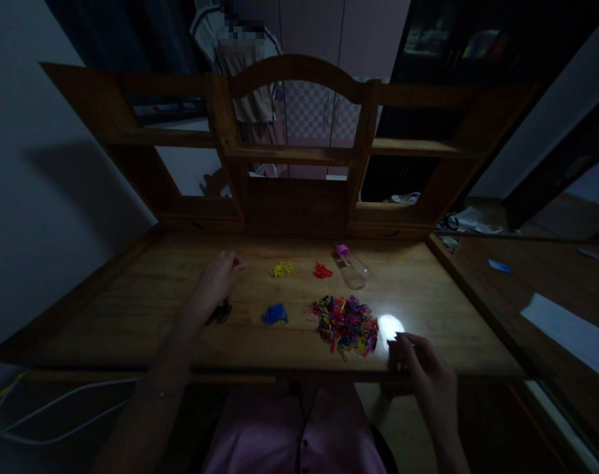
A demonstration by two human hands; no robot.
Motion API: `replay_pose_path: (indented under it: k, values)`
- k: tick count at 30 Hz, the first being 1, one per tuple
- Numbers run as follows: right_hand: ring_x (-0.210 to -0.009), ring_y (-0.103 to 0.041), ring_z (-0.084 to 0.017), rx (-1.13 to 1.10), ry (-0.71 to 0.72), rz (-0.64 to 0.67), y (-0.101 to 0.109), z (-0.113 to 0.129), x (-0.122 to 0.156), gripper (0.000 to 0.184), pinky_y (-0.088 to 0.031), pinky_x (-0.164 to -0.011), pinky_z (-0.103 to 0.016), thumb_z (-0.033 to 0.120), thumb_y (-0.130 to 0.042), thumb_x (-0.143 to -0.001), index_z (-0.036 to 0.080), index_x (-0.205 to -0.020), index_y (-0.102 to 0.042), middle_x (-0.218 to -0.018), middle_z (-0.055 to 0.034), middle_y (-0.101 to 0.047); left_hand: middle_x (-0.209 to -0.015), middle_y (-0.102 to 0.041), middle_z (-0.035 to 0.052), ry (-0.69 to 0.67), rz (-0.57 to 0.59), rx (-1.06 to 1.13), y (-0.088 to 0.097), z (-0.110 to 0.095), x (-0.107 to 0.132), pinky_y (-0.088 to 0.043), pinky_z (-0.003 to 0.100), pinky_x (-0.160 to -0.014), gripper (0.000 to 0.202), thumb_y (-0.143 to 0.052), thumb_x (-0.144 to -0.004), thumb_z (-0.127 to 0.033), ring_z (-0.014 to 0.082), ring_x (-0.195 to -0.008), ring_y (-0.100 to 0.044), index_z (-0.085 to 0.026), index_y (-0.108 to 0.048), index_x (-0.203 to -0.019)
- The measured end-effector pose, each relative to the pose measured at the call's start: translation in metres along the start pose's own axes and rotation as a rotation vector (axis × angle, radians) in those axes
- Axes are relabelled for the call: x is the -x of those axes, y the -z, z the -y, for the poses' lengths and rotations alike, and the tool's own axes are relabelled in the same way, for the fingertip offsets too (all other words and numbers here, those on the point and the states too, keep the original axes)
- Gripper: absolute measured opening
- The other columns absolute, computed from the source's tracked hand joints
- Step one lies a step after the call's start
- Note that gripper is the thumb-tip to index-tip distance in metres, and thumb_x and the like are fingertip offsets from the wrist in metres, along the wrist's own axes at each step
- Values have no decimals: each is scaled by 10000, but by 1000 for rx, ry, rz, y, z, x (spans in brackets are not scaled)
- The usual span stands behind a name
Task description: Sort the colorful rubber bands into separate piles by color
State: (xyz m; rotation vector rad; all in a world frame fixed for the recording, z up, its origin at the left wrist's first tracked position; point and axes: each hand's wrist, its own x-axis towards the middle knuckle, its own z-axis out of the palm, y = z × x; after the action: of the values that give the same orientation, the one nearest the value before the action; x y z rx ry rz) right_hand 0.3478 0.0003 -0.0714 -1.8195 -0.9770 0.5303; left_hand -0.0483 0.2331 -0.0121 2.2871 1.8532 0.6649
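Observation:
A mixed heap of small coloured bands (346, 322) lies on the wooden desk (131, 316) in front of me. Smaller sorted heaps lie beyond it: yellow (282, 268), red (322, 270), blue (274, 314) and a dark one (221, 312). My left hand (216, 278) hovers above the dark heap, fingers curled together; whether it holds anything is hidden. My right hand (418, 359) rests at the desk's front edge just right of the mixed heap, fingers bent in a pinch. A clear bottle with a pink cap (352, 265) lies on its side behind the mixed heap.
A wooden hutch with shelves (294, 155) rises at the back of the desk. A bright light spot (391, 324) falls beside the mixed heap. A second dark surface (551, 296) with papers stands to the right. A white cable (57, 401) hangs at the lower left.

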Motion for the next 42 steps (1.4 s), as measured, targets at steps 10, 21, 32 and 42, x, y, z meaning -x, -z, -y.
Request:
replay_pose_path:
  k: [10, 21, 32, 42]
  values:
    - [-826, -685, -186, 58, 28, -16, -1, 1, 3, 290, -487, -672, -207, 489, -596, -853, 249, -998, -671, -885, 0, -732, -932, -583, 84, -86, 0, 11, -4, -5, 7, -430, 363, -791, 159, -563, -845, -308, 247, -889, -559, -164, -598, -903]
    - [-818, -675, -178, 37, 60, -9, 0, 4, 4, 264, -487, -696, -215, 464, -588, -869, 240, -984, -668, -880, -4, -722, -975, -542, 45, -344, 314, 234, -49, -124, 74, -436, 340, -840, 130, -558, -876, -330, 218, -966, -516, -204, -540, -902]
    - [-795, -679, -194, 56, 74, -17, -2, 5, 4, 287, -494, -685, -235, 459, -578, -872, 216, -991, -672, -870, -25, -723, -949, -536, 43, -473, 283, 185, -62, -125, 70, -425, 340, -869, 99, -437, -945, -252, 198, -936, -503, -200, -498, -888]
    - [-814, -682, -188, 57, 59, -20, -2, 5, 5, 290, -491, -690, -228, 466, -576, -867, 224, -993, -675, -901, -17, -725, -870, -577, 32, -432, 375, 228, -34, -125, 68, -417, 323, -738, 91, -474, -901, -263, 195, -822, -537, -212, -519, -841]
